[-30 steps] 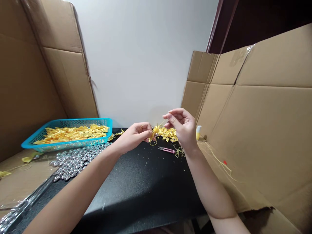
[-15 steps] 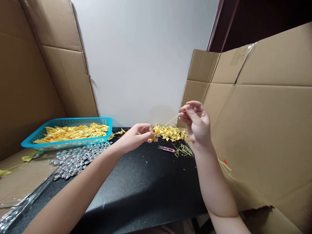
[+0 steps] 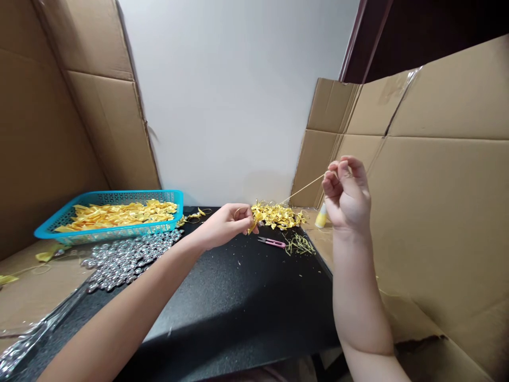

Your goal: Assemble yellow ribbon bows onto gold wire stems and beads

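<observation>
My left hand point(image 3: 233, 223) is closed on a small yellow ribbon piece point(image 3: 253, 225), whose shape is mostly hidden by the fingers. Up and to the right, my right hand point(image 3: 350, 191) pinches a thin yellow cord point(image 3: 305, 185). The cord runs taut and slanting down towards my left hand; its lower stretch is lost against the yellow pile. Behind my left hand lies a heap of yellow ribbon pieces point(image 3: 278, 213). Pink thread snips point(image 3: 272, 242) lie on the black table point(image 3: 238, 302), with cut yellow cord ends point(image 3: 299, 244) beside them.
At the left stands a turquoise basket point(image 3: 107, 232) of yellow ribbon pieces. Silvery beads point(image 3: 123, 261) spread in front of it. A yellow and white spool point(image 3: 321, 216) stands at the right. Cardboard walls point(image 3: 433, 212) flank the table, and a pale wall point(image 3: 222, 101) closes the back.
My right hand has moved right and slightly up, drawing out a longer stretch of cord. The spool behind it now shows. My left hand has hardly moved.
</observation>
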A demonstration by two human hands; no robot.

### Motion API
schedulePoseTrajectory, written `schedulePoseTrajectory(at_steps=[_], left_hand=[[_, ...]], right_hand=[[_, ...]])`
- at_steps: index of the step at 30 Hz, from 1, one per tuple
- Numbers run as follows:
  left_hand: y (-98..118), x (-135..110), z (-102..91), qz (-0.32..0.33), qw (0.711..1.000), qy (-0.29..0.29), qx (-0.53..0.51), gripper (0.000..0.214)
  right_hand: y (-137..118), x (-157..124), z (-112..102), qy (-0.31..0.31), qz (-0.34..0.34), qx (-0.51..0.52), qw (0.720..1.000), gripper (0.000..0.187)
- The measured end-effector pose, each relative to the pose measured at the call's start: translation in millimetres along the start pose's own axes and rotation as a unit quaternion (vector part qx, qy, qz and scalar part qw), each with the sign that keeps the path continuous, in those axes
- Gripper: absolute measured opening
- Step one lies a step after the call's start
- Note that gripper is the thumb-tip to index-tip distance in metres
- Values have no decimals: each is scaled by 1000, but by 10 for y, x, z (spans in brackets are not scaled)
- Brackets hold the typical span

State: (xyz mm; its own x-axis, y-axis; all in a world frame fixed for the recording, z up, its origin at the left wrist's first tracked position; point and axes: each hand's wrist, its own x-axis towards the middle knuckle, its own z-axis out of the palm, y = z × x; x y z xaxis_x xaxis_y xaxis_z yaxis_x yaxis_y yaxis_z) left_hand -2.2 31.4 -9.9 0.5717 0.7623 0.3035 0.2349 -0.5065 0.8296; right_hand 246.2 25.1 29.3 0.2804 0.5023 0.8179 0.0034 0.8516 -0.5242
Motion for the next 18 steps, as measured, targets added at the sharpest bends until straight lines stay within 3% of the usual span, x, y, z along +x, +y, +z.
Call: schedulePoseTrajectory(at_steps=[15,18], left_hand=[[35,-2,32,4,999,-35,-20,13],[35,3,37,-5,1000,-12,-10,12]], right_hand=[[14,98,-165,5,-12,-4,1000,21],[-10,83,-118,9,-1,18,1000,21]])
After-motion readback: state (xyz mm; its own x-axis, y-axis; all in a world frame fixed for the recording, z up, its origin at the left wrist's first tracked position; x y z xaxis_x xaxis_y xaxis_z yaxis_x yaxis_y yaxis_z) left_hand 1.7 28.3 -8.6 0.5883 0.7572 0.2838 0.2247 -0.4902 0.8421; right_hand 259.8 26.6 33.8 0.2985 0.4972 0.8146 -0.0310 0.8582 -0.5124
